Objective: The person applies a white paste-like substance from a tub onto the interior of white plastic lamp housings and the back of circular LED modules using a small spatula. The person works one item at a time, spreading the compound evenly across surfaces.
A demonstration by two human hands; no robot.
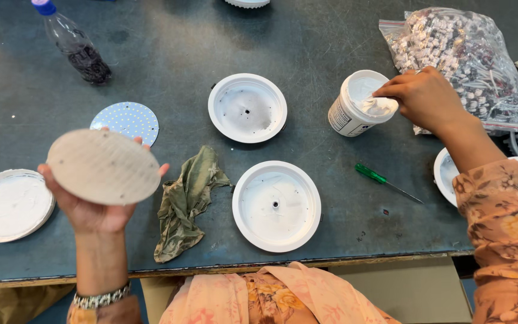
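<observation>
My left hand (94, 207) holds a round pale disc (103, 167) up over the left part of the table, its plain back toward me. My right hand (422, 96) reaches into a tilted white tub of white paste (355, 105), fingertips in the paste at its open mouth. Two white round housings lie between my hands: one near the table's front edge (276, 205) and one farther back (247, 108). A second disc with rows of small dots (126, 120) lies flat behind my left hand.
A crumpled green rag (186, 201) lies left of the near housing. A green-handled screwdriver (382, 180) lies right of it. A clear bag of small parts (463, 54) fills the back right. A plastic bottle (76, 45) lies back left. More white housings sit at the left (8, 205) and right (445, 174) edges.
</observation>
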